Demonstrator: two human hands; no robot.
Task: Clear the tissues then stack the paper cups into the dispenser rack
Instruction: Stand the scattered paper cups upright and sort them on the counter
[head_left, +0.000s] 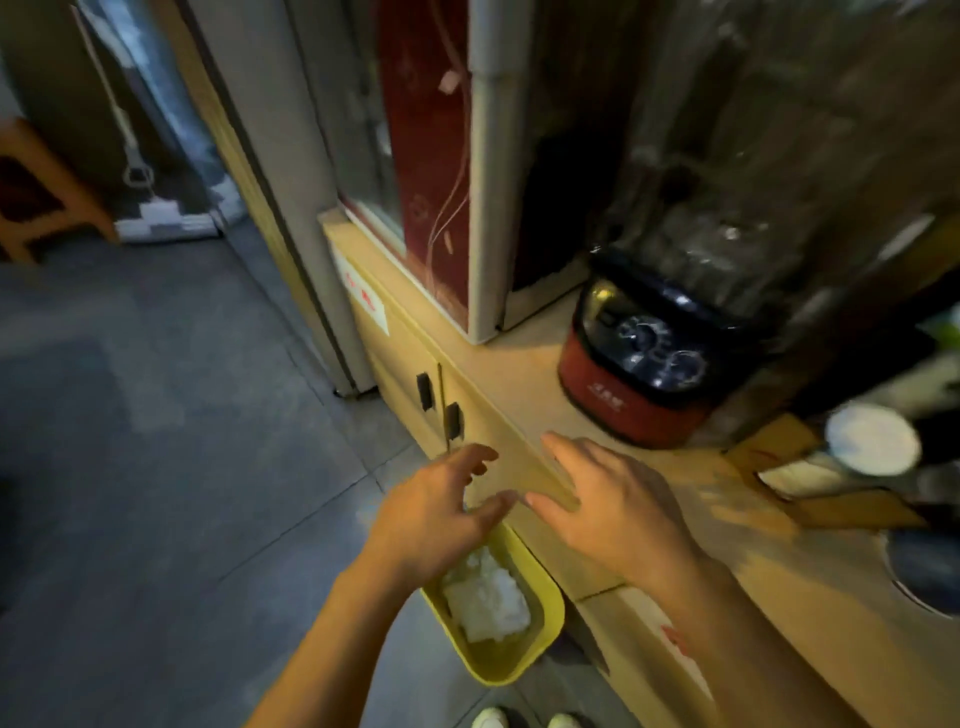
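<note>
Both hands, left (434, 512) and right (613, 506), are being held open and empty above the yellow bin (540, 639), where white tissues (488, 603) are lying, beside the bench (524, 374).

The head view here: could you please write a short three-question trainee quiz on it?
1. True or false: the yellow bin holds white tissues.
2. What colour is the base of the appliance on the counter?
3. Are the left hand and right hand (a) both open and empty, or (b) each holding a cup?

Key: 1 true; 2 red; 3 a.
</note>
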